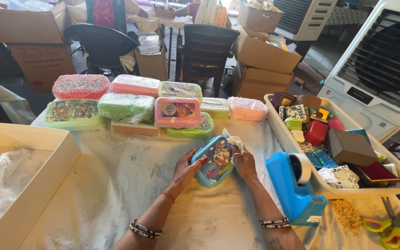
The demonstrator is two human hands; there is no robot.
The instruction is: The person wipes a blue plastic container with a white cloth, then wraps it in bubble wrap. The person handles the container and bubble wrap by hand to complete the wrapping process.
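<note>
A small blue lunch box point(213, 161) with a cartoon picture on its lid is tilted on its edge on the white tablecloth point(130, 185). My left hand point(187, 170) grips its left side. My right hand point(244, 162) holds its right side, with a bit of white cloth or wrap point(234, 140) at the fingers above the box.
Several wrapped coloured boxes point(135, 106) are stacked at the table's back. A blue tape dispenser point(292, 185) stands to my right, beside a white tray point(297, 153) of small boxes. Scissors point(390, 227) lie at the bottom right. A large open cardboard box point(47, 176) sits at the left.
</note>
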